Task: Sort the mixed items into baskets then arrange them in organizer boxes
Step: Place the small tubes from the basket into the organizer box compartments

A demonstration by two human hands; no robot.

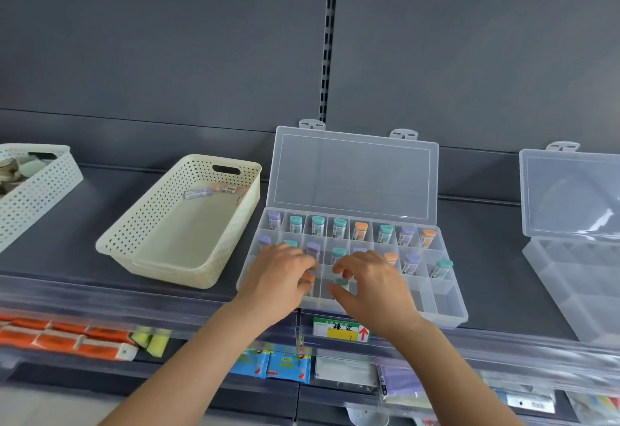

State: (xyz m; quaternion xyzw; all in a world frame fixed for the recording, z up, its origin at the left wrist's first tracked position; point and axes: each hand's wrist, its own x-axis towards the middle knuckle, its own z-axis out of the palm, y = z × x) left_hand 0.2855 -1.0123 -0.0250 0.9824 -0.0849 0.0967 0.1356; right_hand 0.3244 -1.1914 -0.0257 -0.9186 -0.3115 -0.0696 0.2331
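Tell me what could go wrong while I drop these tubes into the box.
1. The left hand, holding an orange tube, and the right hand, pinching a green tube, work close together over the front row. They could bump each other or knock the standing tubes just behind.
2. The box sits near the front edge of the shelf. Pressing on its front row might nudge it off.

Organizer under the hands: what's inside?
It holds tubes with purple, teal or orange caps, one per compartment, filling the back and middle rows. The front-right compartments are bare. The left hand and right hand cover the front-left; only an orange cap and a teal cap show there.
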